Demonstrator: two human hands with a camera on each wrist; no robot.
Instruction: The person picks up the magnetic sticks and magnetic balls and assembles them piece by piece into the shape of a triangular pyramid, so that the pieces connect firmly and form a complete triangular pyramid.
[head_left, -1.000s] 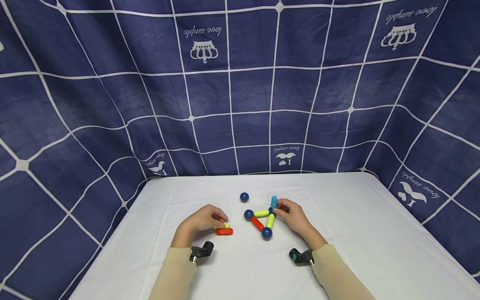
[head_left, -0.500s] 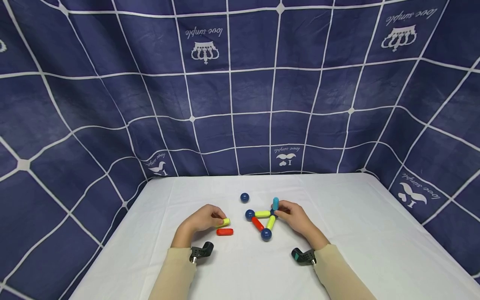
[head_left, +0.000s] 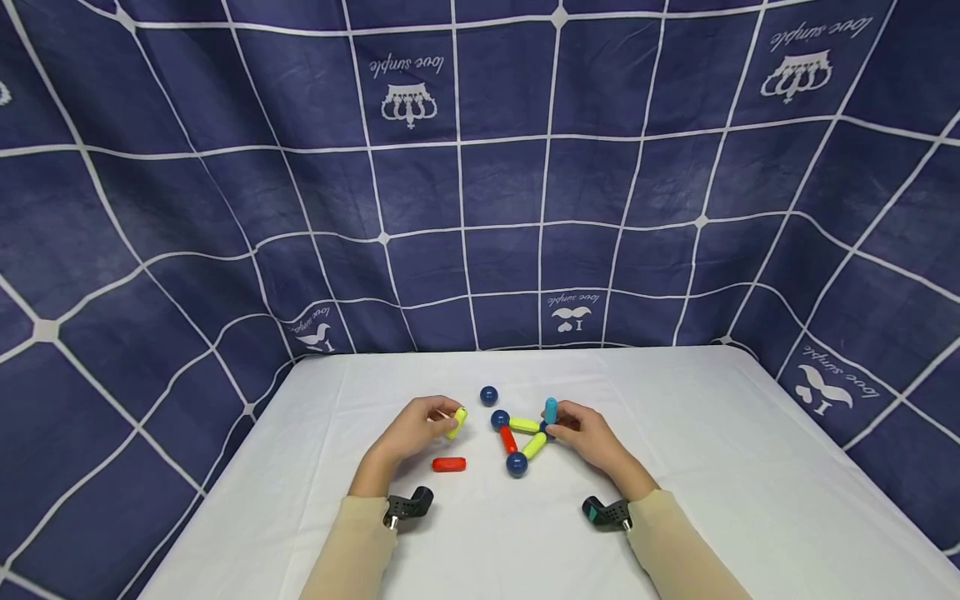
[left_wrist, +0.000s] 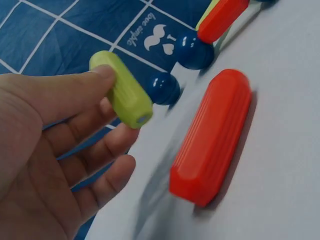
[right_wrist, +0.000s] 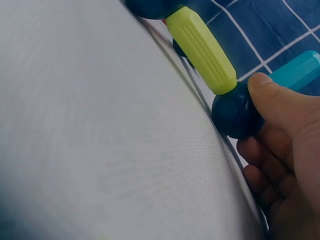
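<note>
Between thumb and fingers my left hand (head_left: 411, 432) pinches a yellow-green magnetic rod (left_wrist: 122, 92), lifted off the table and tilted. A red magnetic rod (left_wrist: 212, 137) lies on the cloth below that hand. My right hand (head_left: 588, 435) grips a dark blue ball (right_wrist: 235, 111), the right corner of a triangle. From this ball a light blue rod (head_left: 551, 410) stands upright. Two yellow-green rods, one of them the near rod (right_wrist: 202, 50), meet at the held ball. A red rod (head_left: 507, 439) joins the far-left ball (head_left: 500, 420) and the near ball (head_left: 517, 464).
A loose dark blue ball (head_left: 489, 396) sits behind the triangle. White cloth covers the table (head_left: 495, 542). A navy curtain with white lines (head_left: 502, 183) rises behind the table and at both sides.
My left hand has raised the yellow-green rod from beside the loose red rod and carried it away from me. The triangle has turned, its near ball shifting left. My right hand keeps its grip.
</note>
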